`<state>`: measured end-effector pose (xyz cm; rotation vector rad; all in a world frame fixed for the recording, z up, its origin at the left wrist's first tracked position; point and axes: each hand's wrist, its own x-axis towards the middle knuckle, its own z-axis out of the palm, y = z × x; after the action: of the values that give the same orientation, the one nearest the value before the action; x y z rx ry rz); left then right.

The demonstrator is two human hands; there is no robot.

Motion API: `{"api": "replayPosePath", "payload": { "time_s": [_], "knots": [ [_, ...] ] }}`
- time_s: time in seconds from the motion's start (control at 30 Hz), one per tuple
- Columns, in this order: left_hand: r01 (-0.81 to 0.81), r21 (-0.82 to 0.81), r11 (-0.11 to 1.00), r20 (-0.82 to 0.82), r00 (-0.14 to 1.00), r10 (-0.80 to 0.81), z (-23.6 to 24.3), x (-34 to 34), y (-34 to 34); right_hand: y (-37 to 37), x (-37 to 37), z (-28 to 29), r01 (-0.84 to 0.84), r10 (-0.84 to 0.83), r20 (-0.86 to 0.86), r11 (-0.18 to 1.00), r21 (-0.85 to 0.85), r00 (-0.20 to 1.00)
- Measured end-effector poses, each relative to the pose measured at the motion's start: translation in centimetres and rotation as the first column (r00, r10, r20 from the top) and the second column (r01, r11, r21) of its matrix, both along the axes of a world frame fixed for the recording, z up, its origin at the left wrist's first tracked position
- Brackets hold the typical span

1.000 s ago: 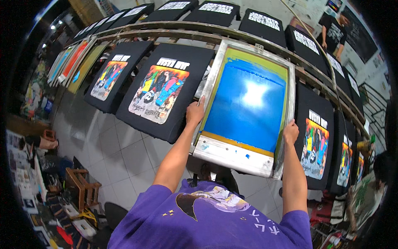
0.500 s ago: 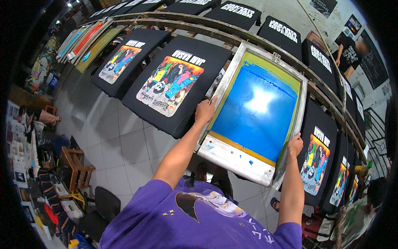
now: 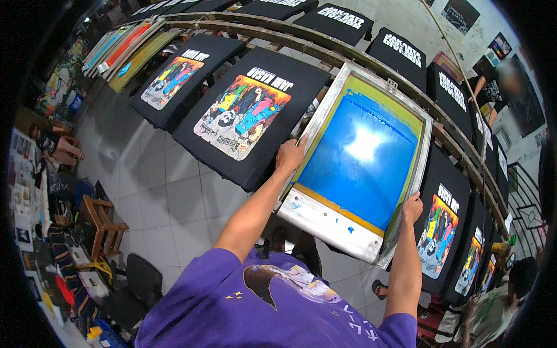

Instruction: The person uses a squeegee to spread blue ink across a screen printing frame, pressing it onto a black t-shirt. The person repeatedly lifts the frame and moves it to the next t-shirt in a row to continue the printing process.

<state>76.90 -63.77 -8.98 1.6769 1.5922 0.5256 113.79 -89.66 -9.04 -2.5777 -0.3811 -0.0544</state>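
Note:
A screen printing frame lies tilted in front of me, with metal edges and a broad pale near end spotted with blue. Blue ink covers most of its mesh, with a yellow-green border around it. My left hand is closed around the frame's left edge. On the opposite edge, my right hand grips lower down, nearer to me. The frame covers most of whatever is under it. Just left of it, a black shirt with a colourful print is stretched on a board.
More printed black shirts line the rack to the right. A wooden rail runs behind, with black shirts bearing white lettering beyond it. Several other screens lean at the far left. A person stands far right; another is lower right.
The whole view has shifted slightly. Both hands keep their hold on the screen printing frame, which stays in nearly the same place.

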Motion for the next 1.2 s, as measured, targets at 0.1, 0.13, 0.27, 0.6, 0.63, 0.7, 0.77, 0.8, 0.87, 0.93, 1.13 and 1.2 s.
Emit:
{"api": "replayPosePath", "payload": {
  "time_s": [0.1,0.13,0.27,0.6,0.63,0.7,0.77,0.8,0.87,0.93,1.13,1.2],
  "knots": [
    [0.010,-0.030,0.999,0.003,1.000,-0.010,0.3,0.0,0.0,-0.1,-0.1,0.3,-0.027,0.027,0.002,0.999,-0.021,1.000],
    [0.002,-0.018,1.000,0.009,1.000,-0.002,0.2,0.0,-0.1,-0.2,0.0,0.1,-0.027,0.027,0.000,0.999,-0.025,1.000],
    [-0.008,-0.029,1.000,0.015,1.000,0.008,1.1,0.0,-0.4,-0.3,0.0,0.1,-0.019,0.019,0.003,1.000,-0.023,1.000],
    [-0.020,0.007,1.000,0.024,1.000,0.020,1.9,0.0,-0.9,-0.2,0.6,-0.3,-0.008,0.009,0.039,0.999,-0.044,0.999],
    [-0.021,0.009,1.000,0.016,1.000,0.021,1.8,-0.1,-1.1,-0.3,0.6,-0.5,-0.019,0.021,0.040,0.999,-0.046,0.999],
    [-0.024,0.003,1.000,0.017,1.000,0.024,1.4,-0.1,-0.7,-0.3,0.7,-0.8,-0.042,0.044,0.042,0.998,-0.048,0.998],
    [-0.027,-0.006,1.000,0.000,1.000,0.027,1.5,-0.1,-0.7,-0.3,1.0,-1.0,-0.043,0.045,0.039,0.998,-0.054,0.998],
    [-0.029,-0.014,0.999,-0.016,0.999,0.029,1.4,0.0,-0.9,-0.5,1.1,-1.1,-0.043,0.045,0.039,0.997,-0.057,0.998],
    [-0.050,-0.003,0.999,-0.028,0.998,0.050,1.6,0.3,-0.8,-0.5,1.2,-1.2,-0.037,0.039,0.025,0.997,-0.065,0.999],
    [-0.084,0.013,0.996,-0.024,0.996,0.084,1.4,0.4,-1.0,-0.4,1.3,-1.0,-0.021,0.022,0.016,0.998,-0.064,1.000],
    [-0.064,-0.012,0.998,-0.054,0.997,0.063,1.1,0.2,-0.6,-0.2,0.6,-0.6,-0.026,0.026,-0.024,0.999,-0.031,0.999],
    [-0.071,-0.008,0.997,-0.073,0.995,0.070,0.8,0.3,-0.5,-0.1,0.7,-0.4,-0.037,0.036,-0.035,0.999,-0.019,0.999]
  ]
}}
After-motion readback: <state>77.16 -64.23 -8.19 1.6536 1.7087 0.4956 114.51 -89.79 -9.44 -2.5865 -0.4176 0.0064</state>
